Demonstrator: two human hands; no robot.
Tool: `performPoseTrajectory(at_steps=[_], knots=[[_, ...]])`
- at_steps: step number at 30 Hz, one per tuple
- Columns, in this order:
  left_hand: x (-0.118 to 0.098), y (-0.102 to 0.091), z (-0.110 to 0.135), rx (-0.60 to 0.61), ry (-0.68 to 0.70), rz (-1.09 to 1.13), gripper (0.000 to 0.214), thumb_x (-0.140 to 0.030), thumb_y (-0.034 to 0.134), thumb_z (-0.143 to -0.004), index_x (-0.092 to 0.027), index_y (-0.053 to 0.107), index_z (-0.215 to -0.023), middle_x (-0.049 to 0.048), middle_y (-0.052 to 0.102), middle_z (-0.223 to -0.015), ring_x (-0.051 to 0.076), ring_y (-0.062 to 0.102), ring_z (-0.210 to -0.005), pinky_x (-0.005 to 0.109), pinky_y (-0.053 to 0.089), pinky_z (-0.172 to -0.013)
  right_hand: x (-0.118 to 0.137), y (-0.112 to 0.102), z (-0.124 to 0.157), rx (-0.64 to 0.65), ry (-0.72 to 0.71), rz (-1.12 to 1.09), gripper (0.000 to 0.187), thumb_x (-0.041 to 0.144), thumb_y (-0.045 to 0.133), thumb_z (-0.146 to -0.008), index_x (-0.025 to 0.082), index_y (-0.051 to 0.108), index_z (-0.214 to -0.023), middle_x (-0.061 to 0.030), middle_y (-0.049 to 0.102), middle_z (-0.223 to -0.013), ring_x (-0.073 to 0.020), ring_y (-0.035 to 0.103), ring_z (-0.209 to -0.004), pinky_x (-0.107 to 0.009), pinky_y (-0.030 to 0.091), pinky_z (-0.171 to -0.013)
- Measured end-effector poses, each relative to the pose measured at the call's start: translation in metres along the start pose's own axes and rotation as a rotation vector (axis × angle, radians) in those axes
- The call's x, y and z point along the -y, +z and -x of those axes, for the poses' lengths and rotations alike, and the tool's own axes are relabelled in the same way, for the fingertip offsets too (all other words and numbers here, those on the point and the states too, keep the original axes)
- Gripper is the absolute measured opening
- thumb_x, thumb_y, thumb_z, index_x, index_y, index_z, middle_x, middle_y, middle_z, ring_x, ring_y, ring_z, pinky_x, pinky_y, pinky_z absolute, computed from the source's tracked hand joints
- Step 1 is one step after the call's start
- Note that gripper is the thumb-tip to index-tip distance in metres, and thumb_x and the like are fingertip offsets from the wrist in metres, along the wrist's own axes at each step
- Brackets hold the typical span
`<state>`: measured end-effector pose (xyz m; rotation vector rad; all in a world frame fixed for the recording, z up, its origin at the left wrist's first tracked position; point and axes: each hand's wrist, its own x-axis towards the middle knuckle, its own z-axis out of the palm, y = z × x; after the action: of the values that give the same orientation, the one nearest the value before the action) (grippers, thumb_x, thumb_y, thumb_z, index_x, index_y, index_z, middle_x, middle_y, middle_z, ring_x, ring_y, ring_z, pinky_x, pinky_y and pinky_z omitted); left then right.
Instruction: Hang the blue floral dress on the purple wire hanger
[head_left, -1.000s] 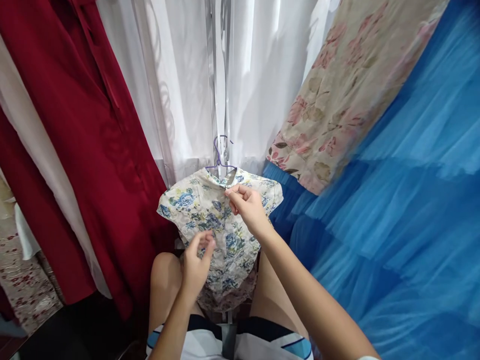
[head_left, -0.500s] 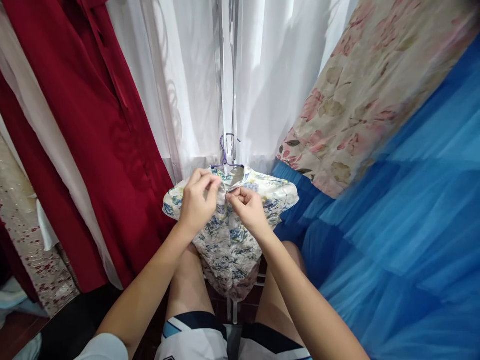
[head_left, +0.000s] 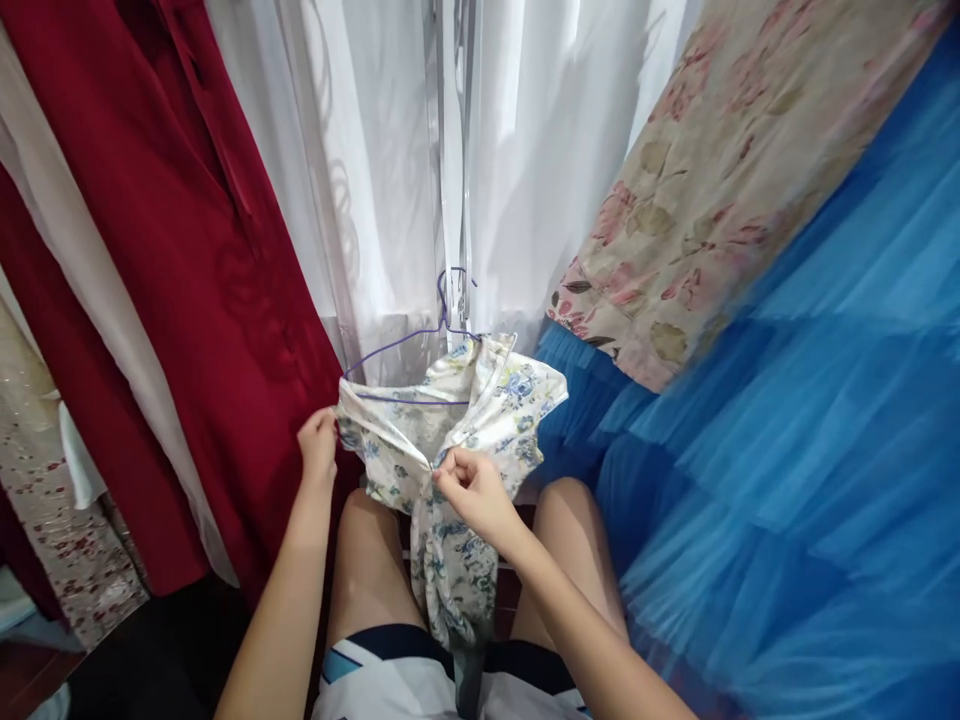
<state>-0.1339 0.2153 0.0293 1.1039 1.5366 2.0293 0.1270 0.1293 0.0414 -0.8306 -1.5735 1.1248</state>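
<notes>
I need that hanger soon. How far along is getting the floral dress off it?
Done: the dress is open at the front and one arm of the purple hanger is bare. In hand: the left hand grips the sleeve edge, the right hand pinches the opening. Left: the other shoulder hangs on the hanger.

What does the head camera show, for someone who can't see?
Two hands hold a small blue-flowered dress on a purple wire hanger: the left hand grips its sleeve edge, the right hand pinches the front. A red garment, white curtain and blue tulle hang around.
</notes>
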Motion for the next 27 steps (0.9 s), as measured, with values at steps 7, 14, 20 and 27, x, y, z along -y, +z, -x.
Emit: performPoseTrajectory(at_steps=[7, 14, 20, 27], knots=[[0.040, 0.001, 0.106, 0.354, -0.306, 0.139, 0.049, -0.057, 0.076, -0.061, -0.012, 0.066, -0.077, 0.0003, 0.056, -0.064, 0.012, 0.053, -0.057, 0.022, 0.041, -0.052, -0.048, -0.044, 0.039, 0.015, 0.189, -0.170, 0.024, 0.027, 0.058, -0.081, 0.021, 0.050, -0.059, 0.0072, 0.040, -0.041, -0.0086, 0.027, -0.040, -0.026, 0.018, -0.047], [-0.040, 0.018, 0.174, 0.730, -0.232, 0.249, 0.032, -0.047, 0.059, -0.089, -0.016, 0.065, -0.092, 0.0016, 0.060, -0.069, 0.014, 0.056, -0.061, 0.023, 0.044, -0.057, -0.043, -0.073, 0.073, 0.049, 0.188, 0.012, 0.018, 0.033, 0.072, -0.079, 0.018, 0.062, -0.083, 0.0000, 0.060, -0.075, -0.0142, 0.051, -0.067, -0.026, 0.039, -0.062], [-0.080, 0.041, 0.227, 0.734, 0.009, 0.092, 0.026, -0.037, 0.048, -0.096, -0.018, 0.064, -0.086, 0.0026, 0.062, -0.076, 0.016, 0.058, -0.072, 0.025, 0.045, -0.068, 0.000, -0.062, 0.093, 0.412, 0.089, 0.035, 0.035, 0.038, 0.073, -0.082, 0.020, 0.067, -0.111, -0.0069, 0.067, -0.108, -0.0264, 0.058, -0.106, -0.038, 0.043, -0.098], [-0.063, 0.045, 0.232, 1.049, -0.200, 0.240, 0.032, -0.044, 0.054, -0.094, -0.020, 0.059, -0.115, 0.0016, 0.062, -0.082, 0.010, 0.051, -0.061, 0.021, 0.039, -0.056, 0.010, -0.078, 0.102, 0.217, 0.167, -0.012, 0.031, 0.048, 0.055, -0.093, 0.021, 0.070, -0.097, -0.0059, 0.067, -0.088, -0.0242, 0.060, -0.084, -0.034, 0.048, -0.079]])
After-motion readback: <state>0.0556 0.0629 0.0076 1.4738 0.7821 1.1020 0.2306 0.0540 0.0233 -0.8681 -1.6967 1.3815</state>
